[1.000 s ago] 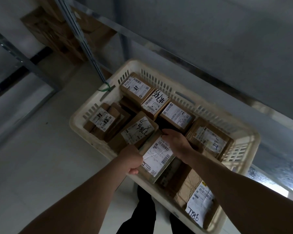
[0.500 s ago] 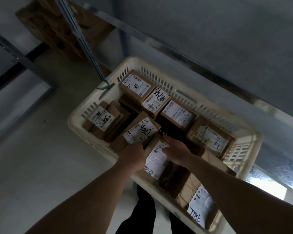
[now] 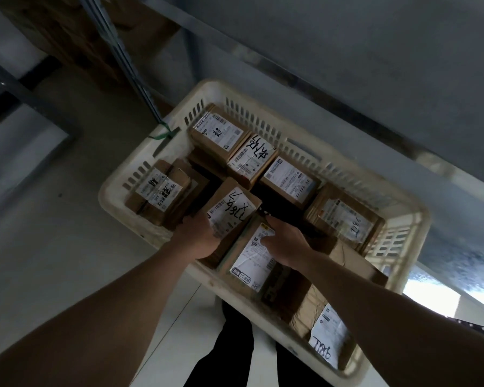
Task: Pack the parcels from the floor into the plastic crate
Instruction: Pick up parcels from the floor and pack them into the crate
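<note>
A cream plastic crate [image 3: 110, 203] sits on the floor, holding several brown cardboard parcels with white labels. My right hand [image 3: 287, 244] grips a parcel with a printed label [image 3: 250, 263] near the crate's near wall: the thumb lies on the label and the fingers curl over the far edge. My left hand [image 3: 197, 238] holds the near corner of the neighbouring parcel, which has a handwritten label [image 3: 231, 209]. The two parcels lie side by side and touch. Their undersides are hidden.
More parcels fill the crate's far row [image 3: 289, 180] and right end [image 3: 329, 335]. A metal shelf post with a green tie [image 3: 162, 134] stands at the crate's far left corner. Cardboard boxes [image 3: 67, 37] sit under the shelving. My dark trouser legs [image 3: 235, 347] are below the crate.
The printed-label parcel has gone down from above the near rim into the crate. My left hand has shifted from that parcel's near corner to the handwritten-label parcel beside it.
</note>
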